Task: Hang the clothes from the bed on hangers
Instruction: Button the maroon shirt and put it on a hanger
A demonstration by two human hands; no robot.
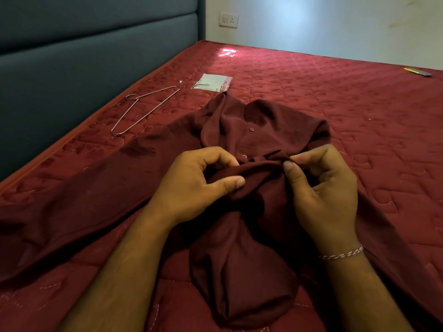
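A dark maroon collared shirt (251,130) with small buttons lies bunched on the red quilted bed (335,104), one long sleeve stretched out to the left. My left hand (199,183) pinches a fold of the shirt's front just below the buttons. Opposite it, my right hand (321,185) pinches the same bunched fold between thumb and fingers. A thin metal wire hanger (143,110) lies flat on the bed to the far left of the shirt, apart from both hands.
A small clear plastic packet (212,83) lies beyond the collar. A yellow and grey object (418,72) rests at the far right of the bed. A grey padded headboard (84,56) runs along the left; a white wall with a socket (228,19) stands behind.
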